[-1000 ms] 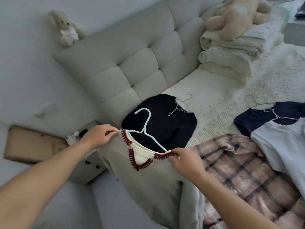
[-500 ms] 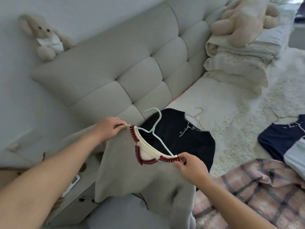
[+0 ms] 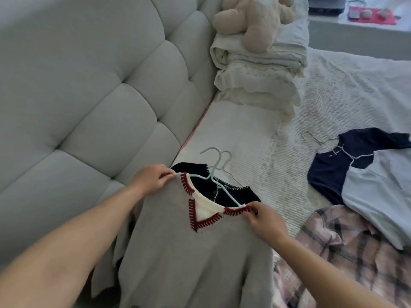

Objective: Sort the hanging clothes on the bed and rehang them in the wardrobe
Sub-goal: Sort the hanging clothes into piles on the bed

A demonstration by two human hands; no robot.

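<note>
A grey sweater (image 3: 178, 252) with a red-stitched V-neck hangs on a pale blue hanger (image 3: 214, 172). My left hand (image 3: 152, 180) pinches its left shoulder and my right hand (image 3: 264, 221) pinches the right shoulder, holding it spread above the bed edge. Behind it a black cardigan (image 3: 224, 192) lies flat on a wire hanger. To the right lie a navy top (image 3: 333, 165), a light grey garment (image 3: 382, 196) overlapping it, and a pink plaid shirt (image 3: 347, 256).
A tufted grey headboard (image 3: 100, 85) fills the left. Folded cream blankets (image 3: 258, 74) with a plush bear (image 3: 251, 21) on top sit at the head of the bed (image 3: 347, 96). A ledge with small items (image 3: 369, 14) is at the far right.
The view has swung right and down; the wall, small plush toy and nightstand have left the frame. Both hands carried the grey sweater over toward the black cardigan, keeping their grip.
</note>
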